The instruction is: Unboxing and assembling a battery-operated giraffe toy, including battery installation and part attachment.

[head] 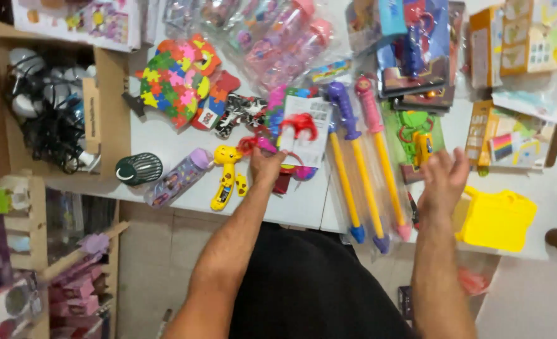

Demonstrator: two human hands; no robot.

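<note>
My left hand (267, 167) rests on the white table (178, 141), its fingers closed on a packaged toy with a white card and red parts (301, 133). A yellow giraffe-shaped toy (227, 176) lies just left of that hand. My right hand (443, 181) hovers open, fingers spread, holding nothing, over the table between a green packaged toy (416, 135) and a yellow plastic case (495, 219). Three long yellow-shafted water pumps (360, 163) in clear wrap lie between my two hands.
A colourful puzzle animal (173, 80), a purple bottle (178, 178) and a dark striped toy (138, 169) lie to the left. A cardboard box (112, 100) of dark items stands far left. Boxed toys (523, 37) crowd the back right. Shelves (33, 251) sit below left.
</note>
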